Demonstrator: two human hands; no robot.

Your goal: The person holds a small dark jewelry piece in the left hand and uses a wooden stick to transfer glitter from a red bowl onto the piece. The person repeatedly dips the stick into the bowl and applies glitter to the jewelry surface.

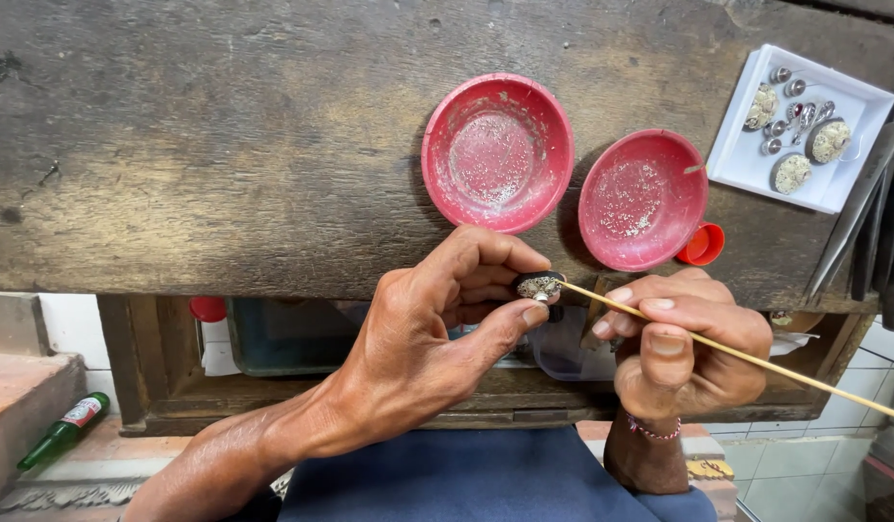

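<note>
At the frame's centre, just below the worn wooden worktop [225, 174] edge, a small round dark ornament crusted with pale grains [539, 286] is pinched in the left hand [437, 333], best kept steady while the thin bamboo stick [737, 354], clamped in the right hand [684, 343] fingers, is touched lightly to it.

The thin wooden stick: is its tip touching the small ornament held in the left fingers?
Touching: the head view shows the thin wooden stick tip meeting the small ornament.

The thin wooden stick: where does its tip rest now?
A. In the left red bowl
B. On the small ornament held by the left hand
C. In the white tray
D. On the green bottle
B: the right hand holds the thin wooden stick, whose tip meets the small ornament pinched in the left hand.
</note>
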